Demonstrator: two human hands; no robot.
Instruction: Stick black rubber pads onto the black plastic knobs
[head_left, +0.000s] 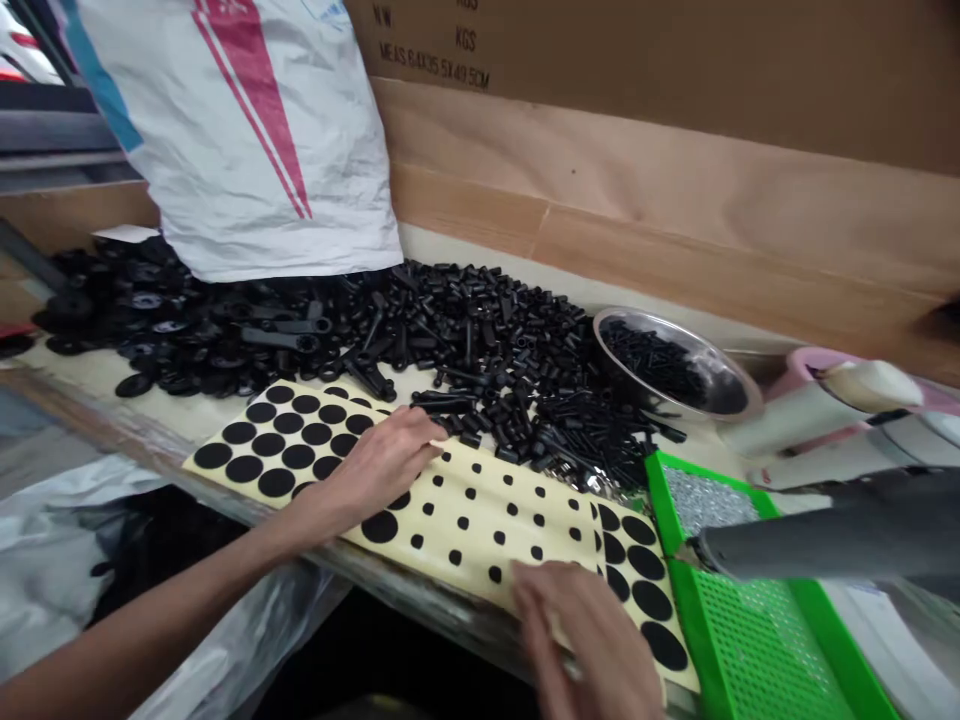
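A pale yellow sticker sheet with small black dots [480, 500] lies across another sheet with large black discs [255, 440], whose discs show on both sides of it. My left hand [390, 455] is closed, its fingertips pinching the far left corner of the small-dot sheet. Over the near right part of the same sheet is my right hand [589, 635], smeared by motion. Its fingers point toward the sheet's near edge, and whether they grip it cannot be made out. Just beyond both sheets lies a heap of small black plastic parts [495, 330].
A steel bowl [739, 385] of black screws stands at the back right. Before it are a green basket [712, 640] with small metal bits and a dark grey power screwdriver [802, 540]. A white sack [285, 130] rises behind black discs [157, 330]. The table edge [420, 580] runs close by.
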